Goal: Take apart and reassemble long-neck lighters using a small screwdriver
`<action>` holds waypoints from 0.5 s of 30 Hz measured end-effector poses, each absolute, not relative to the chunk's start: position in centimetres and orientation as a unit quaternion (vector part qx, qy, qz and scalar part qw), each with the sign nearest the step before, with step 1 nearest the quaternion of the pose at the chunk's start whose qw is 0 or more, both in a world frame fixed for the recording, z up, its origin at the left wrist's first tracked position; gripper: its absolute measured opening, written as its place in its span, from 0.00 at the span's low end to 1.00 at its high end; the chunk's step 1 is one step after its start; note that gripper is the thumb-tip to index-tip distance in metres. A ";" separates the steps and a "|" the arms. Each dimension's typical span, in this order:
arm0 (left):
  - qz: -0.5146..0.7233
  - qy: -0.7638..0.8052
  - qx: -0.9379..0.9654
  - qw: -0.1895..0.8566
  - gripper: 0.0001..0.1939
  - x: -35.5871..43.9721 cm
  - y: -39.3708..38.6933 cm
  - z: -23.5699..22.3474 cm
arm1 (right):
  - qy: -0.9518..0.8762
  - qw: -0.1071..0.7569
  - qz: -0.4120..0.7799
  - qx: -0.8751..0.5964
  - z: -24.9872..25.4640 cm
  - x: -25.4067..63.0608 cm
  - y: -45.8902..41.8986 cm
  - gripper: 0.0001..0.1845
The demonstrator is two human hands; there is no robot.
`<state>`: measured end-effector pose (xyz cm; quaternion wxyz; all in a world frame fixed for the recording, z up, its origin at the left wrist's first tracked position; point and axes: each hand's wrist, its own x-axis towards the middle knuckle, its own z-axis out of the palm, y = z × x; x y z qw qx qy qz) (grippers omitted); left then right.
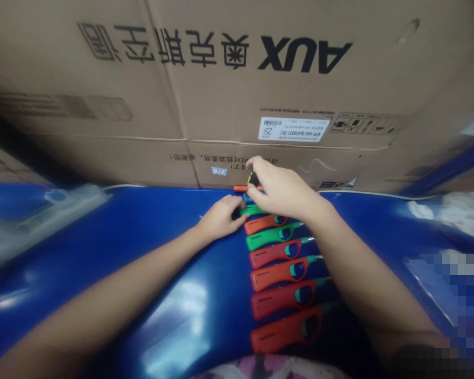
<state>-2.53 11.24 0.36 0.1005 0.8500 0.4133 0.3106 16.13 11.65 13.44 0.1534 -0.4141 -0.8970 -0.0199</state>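
Cardboard box (pixel 217 113) with upside-down "AUX" lettering (pixel 290 54) beyond hands (pixel 282 189) and colourful lighters (pixel 274 306)

Bare forearms (pixel 142 287) and pink, white-patterned clothing (pixel 274 366) show.

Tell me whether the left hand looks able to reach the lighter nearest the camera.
Probably yes: though the left hand is toward the far end of the lighter row, the nearest lighter lies with its handle pointing left, and nothing visible stands between.

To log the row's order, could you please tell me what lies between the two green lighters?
The head view shows an orange lighter between the farther green lighter and the nearer green lighter.
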 end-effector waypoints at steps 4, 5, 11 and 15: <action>0.316 0.414 0.848 0.103 0.05 -2.5 11.3 0.3 | -0.892 0.119 -0.057 -0.433 13.5 16.1 11.7 0.19; 0.317 0.414 0.847 0.103 0.05 -2.6 11.3 0.2 | -0.892 0.118 -0.062 -0.432 13.6 16.0 11.6 0.18; 0.314 0.411 0.849 0.106 0.05 -2.6 11.3 0.2 | -0.895 0.126 -0.049 -0.425 13.7 15.9 11.5 0.16; 0.313 0.408 0.851 0.108 0.05 -2.6 11.3 0.3 | -0.906 0.132 -0.046 -0.398 13.8 16.2 11.5 0.16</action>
